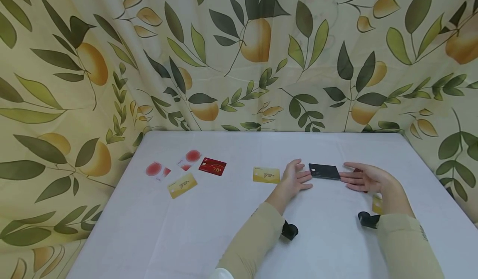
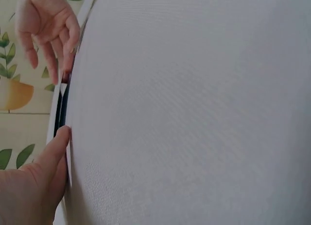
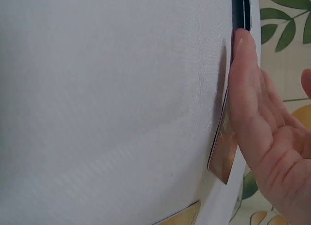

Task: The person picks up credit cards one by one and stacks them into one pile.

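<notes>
Black card (image 1: 324, 171): lying right of centre on the table (image 1: 186, 237), between both hands; it's looking thicker than one card, maybe a stack, can't tell how many
Left hand (image 1: 293, 178): its grip is spread, straight fingertips touching the left end, not pinching
Right hand (image 1: 367, 178): same deal, its straight fingers are meeting the right end
Done: I'd say the lining-up between the hands is getting there
Left: the black card isn't being pinched yet, and nobody's holding the gold card (image 1: 266, 175) by the left hand, the second gold card (image 1: 377, 203) by the right wrist or the reddish card (image 3: 223, 159) under the right hand
Far side: red VIP card (image 1: 212, 166), another gold one (image 1: 182, 185) and two red-dotted cards (image 1: 189, 158) are lying loose
Containers: not seeing any, cards are just sitting out
</notes>
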Demonstrator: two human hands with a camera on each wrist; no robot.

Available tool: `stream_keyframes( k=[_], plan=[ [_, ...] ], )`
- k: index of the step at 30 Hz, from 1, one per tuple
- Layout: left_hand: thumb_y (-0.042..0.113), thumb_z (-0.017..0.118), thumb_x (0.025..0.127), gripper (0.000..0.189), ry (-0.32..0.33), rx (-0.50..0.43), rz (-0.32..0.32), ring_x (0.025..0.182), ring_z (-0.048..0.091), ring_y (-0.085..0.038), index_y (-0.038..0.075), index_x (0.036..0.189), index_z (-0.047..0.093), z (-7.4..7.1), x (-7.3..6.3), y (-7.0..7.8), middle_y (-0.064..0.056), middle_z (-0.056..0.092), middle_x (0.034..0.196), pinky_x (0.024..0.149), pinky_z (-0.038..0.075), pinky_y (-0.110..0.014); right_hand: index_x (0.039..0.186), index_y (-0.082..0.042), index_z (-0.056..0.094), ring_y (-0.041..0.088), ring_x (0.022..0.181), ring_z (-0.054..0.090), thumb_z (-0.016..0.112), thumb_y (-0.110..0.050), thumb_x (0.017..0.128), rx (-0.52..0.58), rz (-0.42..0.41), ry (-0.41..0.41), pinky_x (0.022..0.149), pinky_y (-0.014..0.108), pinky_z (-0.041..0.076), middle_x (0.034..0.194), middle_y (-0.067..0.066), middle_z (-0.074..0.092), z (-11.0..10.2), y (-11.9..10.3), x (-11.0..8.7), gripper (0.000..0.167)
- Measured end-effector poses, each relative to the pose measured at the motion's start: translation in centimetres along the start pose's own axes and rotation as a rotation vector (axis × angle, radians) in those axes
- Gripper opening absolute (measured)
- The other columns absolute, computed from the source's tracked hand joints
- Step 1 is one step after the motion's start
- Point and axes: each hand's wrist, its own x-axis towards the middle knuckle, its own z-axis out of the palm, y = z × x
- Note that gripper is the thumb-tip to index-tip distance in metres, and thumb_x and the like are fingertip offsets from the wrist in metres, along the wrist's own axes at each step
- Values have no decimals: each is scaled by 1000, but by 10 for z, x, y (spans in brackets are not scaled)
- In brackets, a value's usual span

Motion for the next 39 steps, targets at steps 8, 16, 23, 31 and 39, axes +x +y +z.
stream_keyframes(
  k=[8,16,23,31,39],
  plan=[
    [34,51,88,56,-22,0,-34,108,53,-42,-7,126,47,-6,1,2,-29,57,108,90,38,-62,88,-20,66,24,91,65,39,-25,98,36,-1,-18,91,42,47,93,7,68,7,2,-2,30],
    [34,52,88,59,-59,19,-63,107,53,-44,-11,126,44,-7,4,3,-35,48,118,91,38,-62,88,-15,67,23,90,65,37,-22,99,35,-14,-27,89,39,49,93,8,67,15,3,-1,32],
    [35,52,89,58,-89,47,-91,106,55,-42,-8,128,44,-8,7,2,-32,52,118,90,40,-61,86,-15,70,20,88,64,38,-20,99,40,0,-36,86,36,51,92,7,68,20,6,-1,34],
    [33,51,90,55,-116,73,-96,107,55,-41,-5,129,45,-12,9,2,-30,50,122,89,40,-61,84,-17,73,19,87,65,41,-21,98,84,24,-32,85,33,51,90,7,68,24,12,-1,35],
    [22,55,89,40,-51,84,-47,96,61,-39,-2,121,53,-13,5,1,-24,61,108,80,49,-54,83,-20,73,21,86,67,49,-16,95,132,-19,-8,84,30,51,88,6,69,32,16,-1,28]
  ],
)
